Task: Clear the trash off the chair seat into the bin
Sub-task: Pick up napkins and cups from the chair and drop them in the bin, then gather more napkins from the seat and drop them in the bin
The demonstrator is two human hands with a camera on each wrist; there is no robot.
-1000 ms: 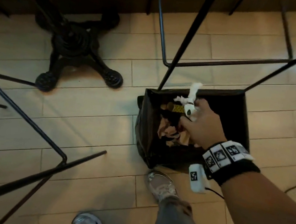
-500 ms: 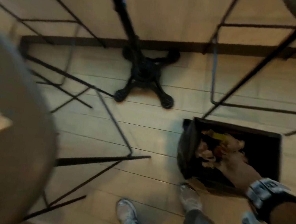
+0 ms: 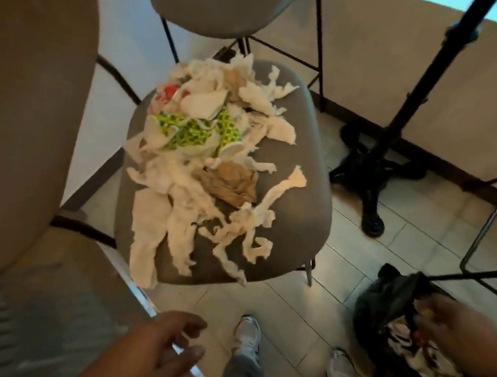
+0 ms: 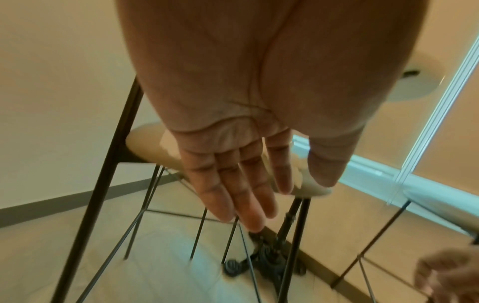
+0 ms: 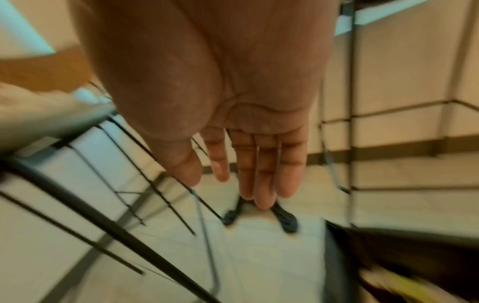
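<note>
- Looking down from the head view, we see the grey chair seat [image 3: 300,176] heaped with trash: torn white tissue strips [image 3: 171,219], a crumpled brown paper wad [image 3: 232,182], a crushed cup with a green-and-yellow pattern [image 3: 194,131] and a scrap with red print [image 3: 169,92].
- The tissue strips spread over most of the chair seat, and one hangs over its near edge; the brown wad lies near the seat's middle, with the patterned cup just behind it and the red scrap at the far left of the pile.
- Our left hand [image 3: 151,354] hovers in front of the chair seat's near edge, apart from it; its fingers [image 4: 233,194] are stretched out and slightly spread, and it holds nothing.
- Our right hand [image 3: 460,336] is blurred in the head view, to the right of the chair seat and lower, over the black bin [image 3: 392,294]. The right wrist view shows its fingers [image 5: 259,170] straight and together, palm empty.
- The bin stands on the tiled floor [image 3: 287,310] to the right of the chair seat's near corner, and pale scraps [image 3: 421,359] lie inside it.
- Our two shoes [image 3: 248,333] stand on the floor in front of the chair seat.
- A black table base [image 3: 372,171] stands to the right of the chair seat, beyond the bin.
</note>
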